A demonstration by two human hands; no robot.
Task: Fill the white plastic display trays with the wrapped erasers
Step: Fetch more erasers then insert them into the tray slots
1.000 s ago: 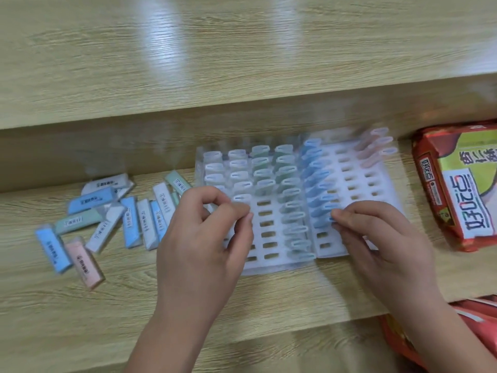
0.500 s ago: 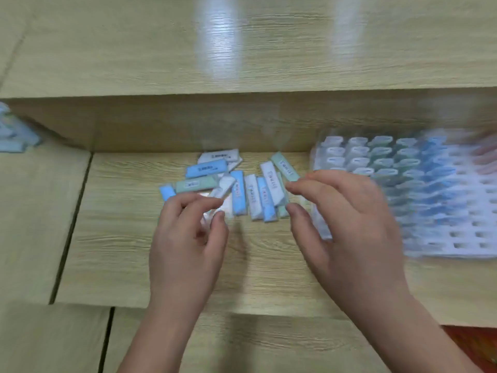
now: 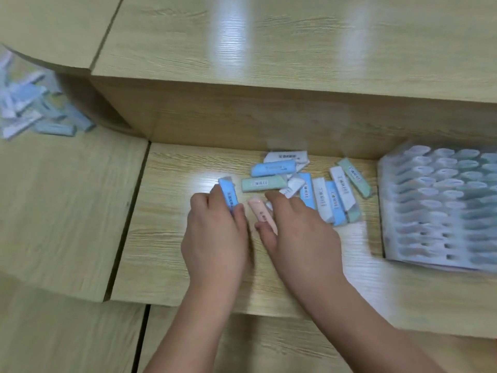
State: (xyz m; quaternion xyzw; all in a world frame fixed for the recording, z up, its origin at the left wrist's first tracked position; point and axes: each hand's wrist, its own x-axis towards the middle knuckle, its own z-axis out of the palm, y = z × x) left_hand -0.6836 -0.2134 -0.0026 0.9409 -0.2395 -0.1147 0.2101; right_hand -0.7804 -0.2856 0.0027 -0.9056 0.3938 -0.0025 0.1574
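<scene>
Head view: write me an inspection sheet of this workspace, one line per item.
Surface: light wood-grain shelf, with glare patches.
Job's things: the white tray sits at the right edge. It is blurred, with many slots filled and some near slots empty. Loose erasers lie in a pile left of it.
Clutter: a second heap of erasers lies far left. It is blurred.
Grippers: the left hand pinches a blue eraser by its ends. The right hand pinches a pink eraser between thumb and finger.
Cables: nothing seen.
Surroundings: an upper board of the same wood runs behind the shelf.
</scene>
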